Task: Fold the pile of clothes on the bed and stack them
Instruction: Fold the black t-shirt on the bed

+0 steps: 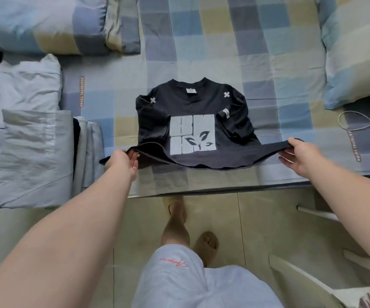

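Observation:
A black T-shirt point(188, 103) with a white block print lies on the checked bed sheet point(213, 41), collar away from me and both sleeves folded inward. My left hand point(122, 162) grips the hem's left corner. My right hand point(299, 154) grips the hem's right corner. The hem is lifted off the bed and stretched between the two hands. A stack of folded pale grey clothes point(30, 138) sits at the left of the bed.
A folded checked quilt point(41, 23) lies at the back left and a pillow point(357, 58) at the right. A grey cord point(361, 123) loops on the sheet near my right hand. White furniture point(308, 278) stands on the tiled floor at lower right.

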Available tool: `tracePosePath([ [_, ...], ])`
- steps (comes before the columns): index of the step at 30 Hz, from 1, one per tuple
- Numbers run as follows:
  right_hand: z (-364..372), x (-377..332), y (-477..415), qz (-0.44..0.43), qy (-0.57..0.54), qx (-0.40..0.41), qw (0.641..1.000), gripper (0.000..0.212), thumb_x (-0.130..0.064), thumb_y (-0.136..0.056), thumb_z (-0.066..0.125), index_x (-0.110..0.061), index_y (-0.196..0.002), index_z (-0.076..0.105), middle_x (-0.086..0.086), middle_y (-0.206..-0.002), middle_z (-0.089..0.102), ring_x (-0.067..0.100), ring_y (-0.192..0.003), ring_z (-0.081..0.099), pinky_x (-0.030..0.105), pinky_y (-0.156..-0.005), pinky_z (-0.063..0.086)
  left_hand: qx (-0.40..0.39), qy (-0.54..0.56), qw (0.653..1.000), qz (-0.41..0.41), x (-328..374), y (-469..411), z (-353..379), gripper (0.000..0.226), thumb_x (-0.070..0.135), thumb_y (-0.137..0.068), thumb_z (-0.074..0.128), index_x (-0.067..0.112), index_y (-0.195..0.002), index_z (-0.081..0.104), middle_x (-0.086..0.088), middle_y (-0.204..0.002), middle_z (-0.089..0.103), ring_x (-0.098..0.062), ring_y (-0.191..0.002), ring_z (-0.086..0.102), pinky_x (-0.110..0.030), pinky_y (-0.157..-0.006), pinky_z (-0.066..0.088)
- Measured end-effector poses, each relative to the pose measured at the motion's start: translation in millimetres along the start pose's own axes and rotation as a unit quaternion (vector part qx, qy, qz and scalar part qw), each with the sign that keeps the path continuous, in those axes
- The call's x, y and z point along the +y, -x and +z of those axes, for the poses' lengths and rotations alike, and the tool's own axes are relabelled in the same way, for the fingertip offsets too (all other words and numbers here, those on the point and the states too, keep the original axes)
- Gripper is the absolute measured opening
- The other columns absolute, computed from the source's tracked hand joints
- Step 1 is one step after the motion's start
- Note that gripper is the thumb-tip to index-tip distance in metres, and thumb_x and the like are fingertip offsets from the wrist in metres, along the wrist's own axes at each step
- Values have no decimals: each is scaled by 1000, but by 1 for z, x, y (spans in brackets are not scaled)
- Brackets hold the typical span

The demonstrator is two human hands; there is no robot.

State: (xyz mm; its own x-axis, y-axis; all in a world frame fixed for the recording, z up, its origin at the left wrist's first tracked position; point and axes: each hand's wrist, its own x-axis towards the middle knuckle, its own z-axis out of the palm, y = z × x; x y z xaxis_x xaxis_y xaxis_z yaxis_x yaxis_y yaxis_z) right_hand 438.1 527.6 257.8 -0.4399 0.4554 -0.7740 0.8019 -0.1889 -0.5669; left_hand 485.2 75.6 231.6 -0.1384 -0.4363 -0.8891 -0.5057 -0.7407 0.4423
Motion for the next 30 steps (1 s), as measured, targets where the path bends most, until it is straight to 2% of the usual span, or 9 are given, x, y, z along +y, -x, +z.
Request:
tracePosePath([
  [7, 108, -98, -56, -16, -28, 24, 999, 17, -22, -103, 49, -16, -119, 48, 5, -95, 65, 19, -75, 71, 37, -62, 52, -24, -30, 999, 4, 93, -59, 116, 30, 18, -98, 46, 12, -119, 67, 4, -83, 77, -8, -66, 74, -22, -56, 50],
  [11, 160, -136, -113, -26, -30, 48, 998, 23, -24, -102, 50, -17, -123, 52, 6, -106, 70, 17, -78, 73, 37, -58, 52, -27, -54, 998, 29, 127, -98, 171, 27, 16, -101, 44, 8, -119, 62, -1, -90, 76, -12, -79, 73, -24, -65, 52],
  [17, 234, -157, -212, -61, -2, 44, 997, 39, -26, -97, 56, -16, -134, 52, 5, -124, 67, 14, -93, 68, 38, -75, 52, -38, -99, 989, 104, 141, -172, 246, 18, 20, -102, 49, 15, -113, 62, 1, -101, 76, -11, -86, 73, -24, -73, 53],
  [21, 270, -121, -258, -96, 125, -1, 987, 41, -40, -96, 61, -16, -129, 60, 6, -129, 63, 23, -117, 59, 40, -99, 45, -14, -204, 958, 199, 113, -225, 261, 14, 28, -95, 61, 20, -105, 67, 2, -99, 69, -12, -75, 62, -29, -72, 49],
  [22, 272, -105, -263, -126, 178, 3, 976, 43, -41, -95, 61, -16, -130, 60, 7, -129, 62, 25, -120, 57, 38, -98, 44, 1, -262, 935, 238, 100, -238, 255, 22, 32, -93, 64, 21, -112, 68, 2, -103, 68, -15, -80, 61, -31, -78, 49],
  [24, 266, -72, -270, -182, 322, 5, 929, 54, -42, -95, 61, -19, -142, 51, 8, -144, 52, 27, -129, 50, 38, -105, 38, 55, -397, 862, 311, 72, -253, 235, 40, 41, -90, 67, 25, -127, 61, 4, -123, 63, -21, -112, 58, -38, -101, 44],
  [26, 257, -40, -270, -239, 491, 4, 838, 66, -46, -96, 57, -24, -153, 34, 6, -162, 30, 29, -147, 28, 48, -117, 24, 134, -481, 791, 353, 49, -258, 213, 61, 51, -86, 69, 28, -139, 48, 5, -146, 46, -26, -138, 38, -47, -114, 28],
  [28, 256, -13, -261, -311, 568, 6, 762, 70, -51, -98, 50, -30, -157, 21, 3, -168, 9, 27, -153, 7, 54, -120, 11, 179, -473, 800, 322, 37, -260, 192, 85, 63, -79, 70, 27, -149, 36, 3, -159, 31, -28, -147, 26, -50, -118, 19],
  [30, 262, 6, -252, -340, 595, -11, 729, 70, -55, -99, 43, -36, -158, 12, -1, -168, -1, 24, -154, -2, 57, -119, 4, 174, -450, 835, 265, 30, -269, 175, 97, 73, -74, 69, 23, -149, 35, 0, -157, 35, -30, -144, 31, -51, -116, 25],
])
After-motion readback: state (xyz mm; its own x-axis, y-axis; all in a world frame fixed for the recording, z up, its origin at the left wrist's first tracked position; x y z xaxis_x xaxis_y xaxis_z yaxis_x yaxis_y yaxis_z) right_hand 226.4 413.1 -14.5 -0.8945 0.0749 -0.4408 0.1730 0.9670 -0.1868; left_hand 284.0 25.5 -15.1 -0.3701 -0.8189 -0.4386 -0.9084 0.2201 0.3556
